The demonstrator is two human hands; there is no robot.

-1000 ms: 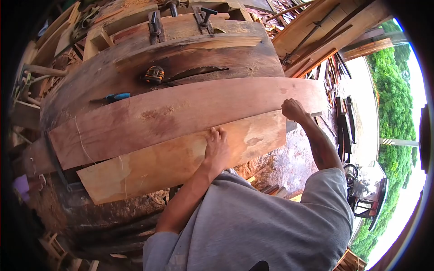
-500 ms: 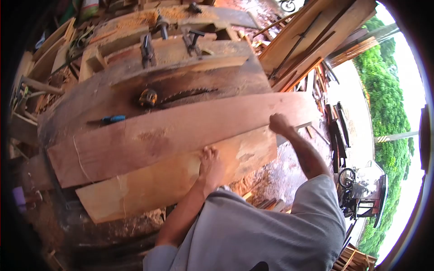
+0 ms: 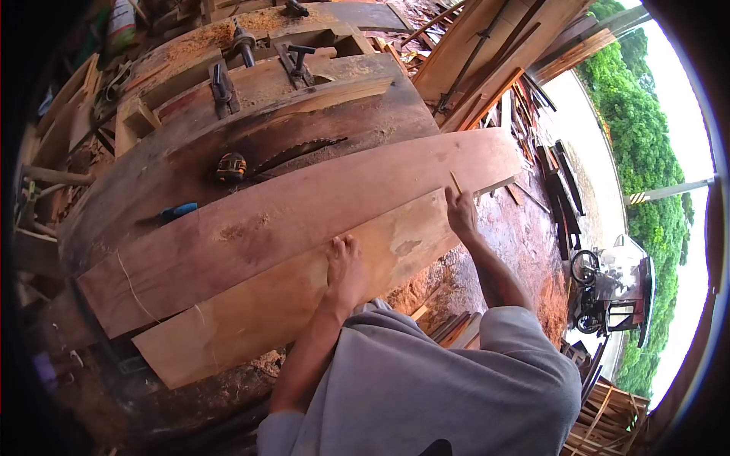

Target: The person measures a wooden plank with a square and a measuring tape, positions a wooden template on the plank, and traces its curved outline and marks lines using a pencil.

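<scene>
My right hand (image 3: 462, 214) is closed around a thin pencil (image 3: 455, 182) that points up from the fingers. It is at the right end of a pale, yellowish board (image 3: 258, 327). My left hand (image 3: 346, 266) lies on this board with its fingers stretched out, the fingertips at its upper edge. Along that edge lies a longer reddish board (image 3: 304, 209), partly covered by the pale one. A curved mark or thread runs across the left part of the reddish board, and sawdust is scattered on it.
A blue-handled tool (image 3: 179, 211) and a yellow-black tape measure (image 3: 231, 166) lie on the dark workbench (image 3: 190, 182). Clamps (image 3: 299, 63) stand along its far side. Large planks (image 3: 471, 53) lean at the upper right. Beyond the work area stands a motorcycle with a sidecar (image 3: 612, 292).
The pencil now shows upright in my right hand, which was a fist at the pale board's edge. My left hand stays on the board. The whole view has shifted slightly.
</scene>
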